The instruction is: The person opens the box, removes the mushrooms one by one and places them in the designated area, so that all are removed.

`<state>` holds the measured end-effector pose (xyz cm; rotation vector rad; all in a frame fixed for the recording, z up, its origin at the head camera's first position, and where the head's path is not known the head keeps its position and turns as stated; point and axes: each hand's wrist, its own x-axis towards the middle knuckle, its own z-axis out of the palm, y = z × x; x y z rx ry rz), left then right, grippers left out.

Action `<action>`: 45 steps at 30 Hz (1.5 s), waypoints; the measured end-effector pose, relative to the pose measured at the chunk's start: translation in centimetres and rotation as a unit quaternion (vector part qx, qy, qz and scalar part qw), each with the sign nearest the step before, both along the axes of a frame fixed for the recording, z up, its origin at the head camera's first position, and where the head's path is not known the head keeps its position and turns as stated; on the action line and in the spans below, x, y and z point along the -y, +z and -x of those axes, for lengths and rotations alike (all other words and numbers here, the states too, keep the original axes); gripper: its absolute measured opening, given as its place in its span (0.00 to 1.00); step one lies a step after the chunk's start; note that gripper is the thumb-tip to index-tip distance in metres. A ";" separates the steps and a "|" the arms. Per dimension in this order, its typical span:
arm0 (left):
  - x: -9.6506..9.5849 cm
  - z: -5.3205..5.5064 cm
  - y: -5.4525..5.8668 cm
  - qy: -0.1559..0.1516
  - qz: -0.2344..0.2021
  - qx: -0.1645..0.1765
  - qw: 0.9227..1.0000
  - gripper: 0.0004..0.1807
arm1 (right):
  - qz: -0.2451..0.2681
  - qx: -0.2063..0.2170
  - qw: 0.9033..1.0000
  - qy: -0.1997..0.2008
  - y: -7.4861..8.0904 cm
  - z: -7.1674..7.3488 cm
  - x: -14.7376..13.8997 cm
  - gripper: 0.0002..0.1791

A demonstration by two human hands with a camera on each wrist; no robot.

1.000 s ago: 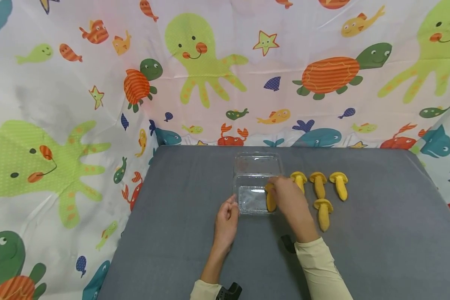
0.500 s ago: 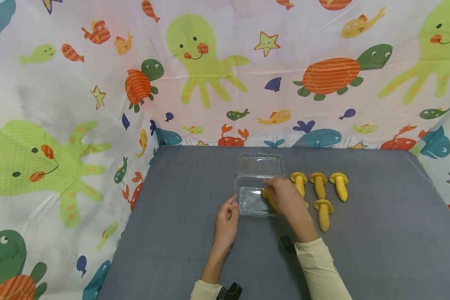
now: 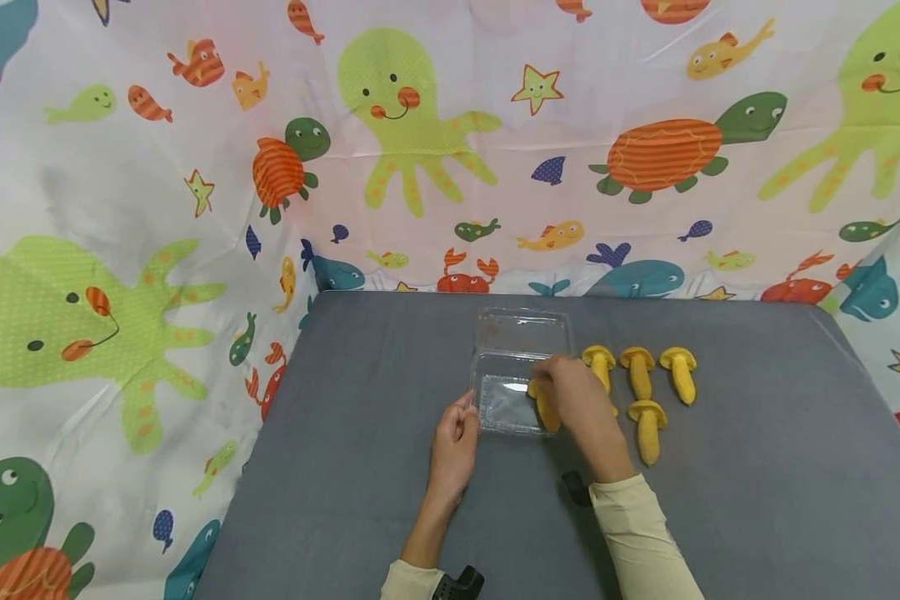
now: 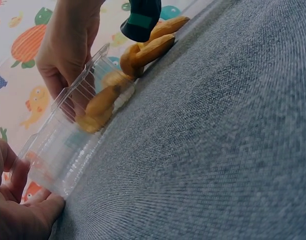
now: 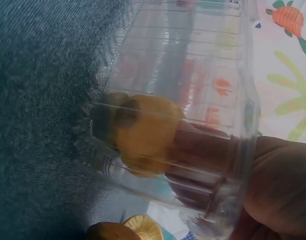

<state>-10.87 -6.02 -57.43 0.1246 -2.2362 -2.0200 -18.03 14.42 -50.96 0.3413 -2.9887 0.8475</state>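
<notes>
A clear plastic clamshell box (image 3: 501, 410) lies on the grey table with its lid (image 3: 525, 332) folded back, away from the person. The left hand (image 3: 453, 446) holds the box's left side, its thumb and fingers at the wall in the left wrist view. The right hand (image 3: 579, 400) reaches down inside the box at its right end. Its fingers hold a yellow mushroom (image 3: 545, 408), which lies slanted near the right wall, cap toward the back. Through the clear wall in the right wrist view, the mushroom (image 5: 148, 132) shows against the fingertips (image 5: 197, 142).
Right of the box are several more yellow mushrooms: one (image 3: 598, 362) partly behind the right hand, one (image 3: 637, 375) beside it, one (image 3: 678, 375) farther right, and one (image 3: 648, 433) nearer the person. A curtain (image 3: 450, 167) printed with sea animals hangs behind the grey table (image 3: 330, 467).
The mushroom under the right hand has turned from nearly straight to slanted, its stem end swinging right. The right hand has shifted slightly; the left hand keeps its place at the box.
</notes>
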 end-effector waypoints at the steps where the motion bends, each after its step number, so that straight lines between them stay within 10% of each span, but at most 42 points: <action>1: 0.0 0.0 0.0 0.001 0.000 0.000 1.000 0.19 | 0.001 0.004 1.000 0.002 0.0 0.1 0.0 0.09; 14: 0.1 0.0 -0.2 0.001 -0.014 -0.002 1.000 0.19 | -0.021 0.052 0.998 0.000 0.2 0.4 0.4 0.05; 45: -0.1 0.0 -0.2 0.009 -0.015 0.012 1.000 0.18 | 0.039 -0.054 0.996 0.059 0.1 -0.5 -0.4 0.11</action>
